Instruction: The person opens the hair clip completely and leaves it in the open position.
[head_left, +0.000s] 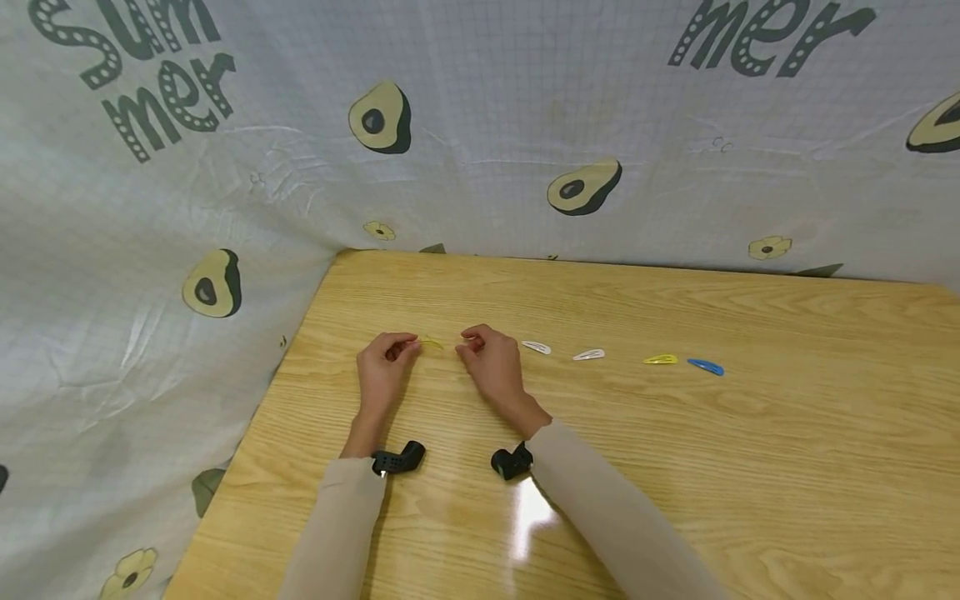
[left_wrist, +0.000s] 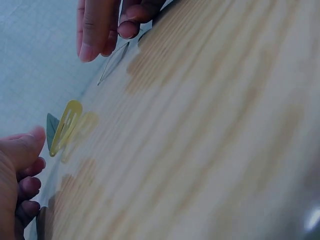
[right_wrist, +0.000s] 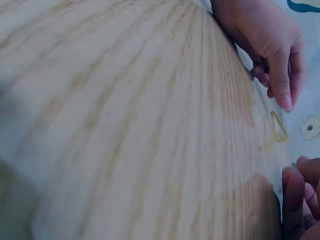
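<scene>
Hands rest close together on the wooden tabletop (head_left: 675,467), near its far left corner. The left hand (head_left: 381,371) lies with its fingers (left_wrist: 22,150) curled inward; a yellow hair clip (head_left: 432,342) sits just beside the fingertips, on the tabletop between the two hands. In the left wrist view this clip (left_wrist: 65,126) stands tilted on its edge right next to the thumb, but whether the thumb actually touches it I cannot tell. The right hand (head_left: 487,362) has its fingers (left_wrist: 95,30) bent downward toward the wood, and a thin, pale clip-like piece (left_wrist: 114,62) shows beneath the fingertips; the view is too blurred to say whether they pinch it.

To the right of the right hand, four more clips lie in a loose row, all apart from each other: a white clip (head_left: 536,347) nearest the hand, a second white clip (head_left: 588,355), a second yellow clip (head_left: 661,360), and a blue clip (head_left: 706,367) just beside that one. Each wrist carries a small black camera mount (head_left: 398,458). Behind the tabletop hangs a pale cloth (head_left: 480,125) printed with avocados.
</scene>
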